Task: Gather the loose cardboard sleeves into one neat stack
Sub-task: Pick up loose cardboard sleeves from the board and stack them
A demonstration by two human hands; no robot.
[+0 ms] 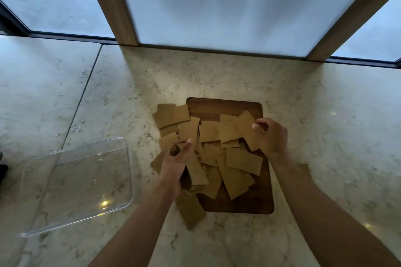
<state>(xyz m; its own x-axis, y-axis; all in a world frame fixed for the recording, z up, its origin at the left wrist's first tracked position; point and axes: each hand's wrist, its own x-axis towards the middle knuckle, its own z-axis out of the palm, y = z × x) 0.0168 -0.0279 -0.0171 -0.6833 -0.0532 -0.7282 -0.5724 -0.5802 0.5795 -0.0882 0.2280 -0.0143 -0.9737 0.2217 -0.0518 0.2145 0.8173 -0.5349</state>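
The left hand [176,166] is gripping a small stack [196,176] of flattened sleeves, fingers curled round its edges and thumb lying along the top. The right hand [270,136] is pinching the far edge of one loose sleeve [247,129] between thumb and fingertips.

The other sleeves [217,149] are lying scattered and overlapping, most on a wooden board [225,106], some spilling off its left edge onto the counter [303,97]. One is lying near the board's near-left corner, partly under the left wrist, and another is peeking out beside the right forearm.

They are looking light, thin and fairly stiff, likely to slide over one another and to bend if squeezed hard. Taking each by an edge, or pressing flat and dragging, is probably serving best; the stack is wanting a squeeze across its narrow sides to square it.

A clear plastic lid [76,184] is resting on the counter to the left, well apart from the pile. Frosted panels with wooden posts are standing behind. Nothing is blocking the reach, though overlapping sleeves are hiding the ones beneath.
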